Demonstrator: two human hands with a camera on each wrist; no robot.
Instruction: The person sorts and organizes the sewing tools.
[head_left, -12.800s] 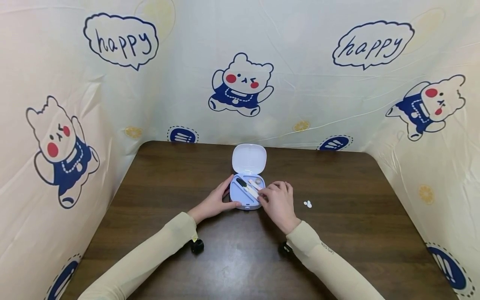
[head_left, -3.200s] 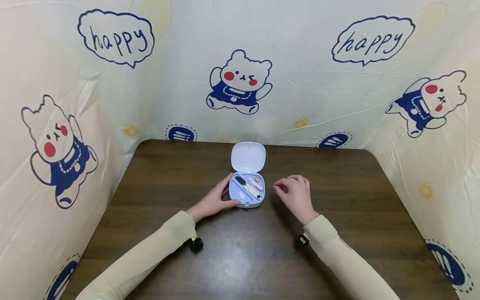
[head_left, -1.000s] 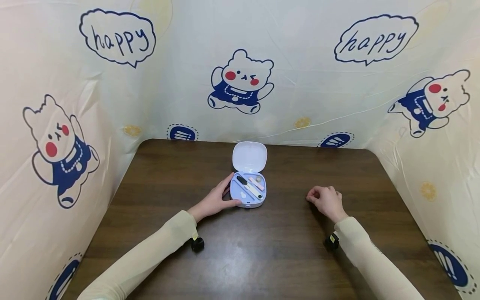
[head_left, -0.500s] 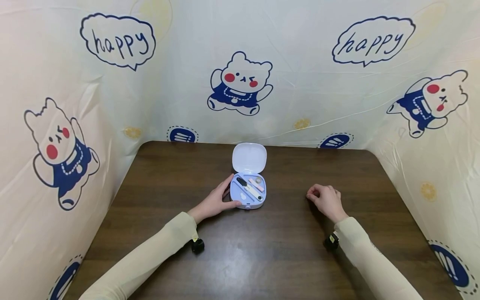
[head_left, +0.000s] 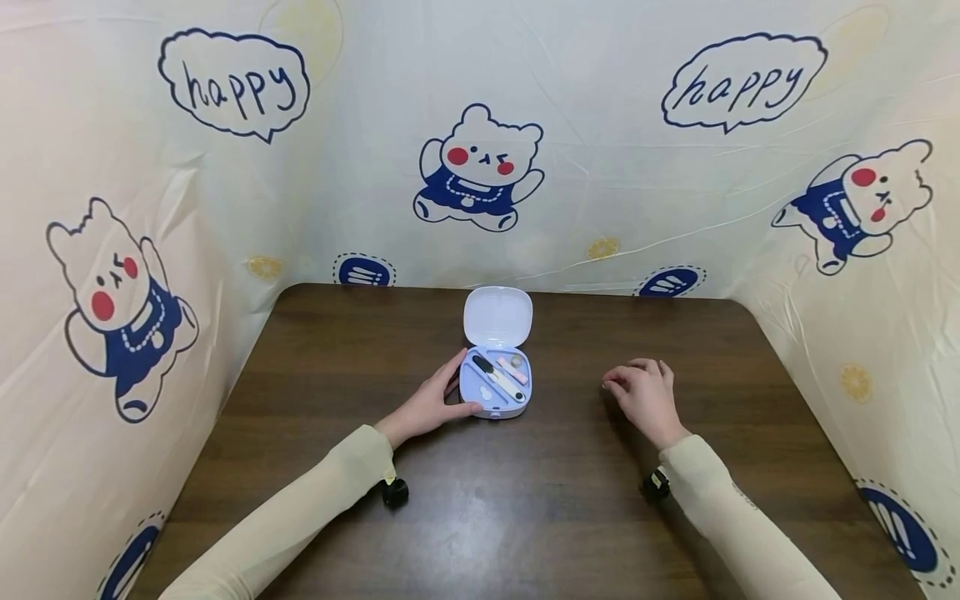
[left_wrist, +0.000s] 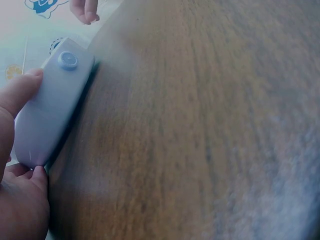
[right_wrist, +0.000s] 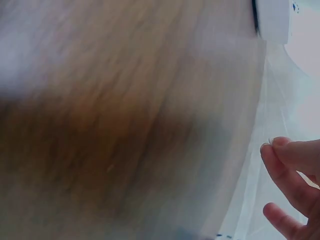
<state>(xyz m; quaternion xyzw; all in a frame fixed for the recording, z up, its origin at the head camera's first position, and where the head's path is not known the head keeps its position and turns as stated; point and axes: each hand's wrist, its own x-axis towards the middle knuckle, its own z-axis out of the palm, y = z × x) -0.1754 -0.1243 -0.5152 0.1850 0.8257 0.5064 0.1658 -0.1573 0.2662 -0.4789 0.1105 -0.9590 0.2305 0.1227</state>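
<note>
A light-blue case stands on the table with its pale lid raised. My left hand holds its left side, thumb at the front and fingers round the far side. Inside the case lie a slim black-and-white tool, a pink-and-white strip, a small round item and small white round pieces. To the right, my right hand is just above the table, apart from the case. Its thumb and forefinger pinch a tiny white piece, mostly hidden by the fingertips.
The dark wooden table has rounded far corners. A printed cloth hangs round its back and sides. A black wrist camera is at the left cuff, another at the right.
Earlier the white pieces lay on the table at the right; now some are in the case. My right hand went right to the table, and has just lifted slightly leftward. My left hand stays put.
</note>
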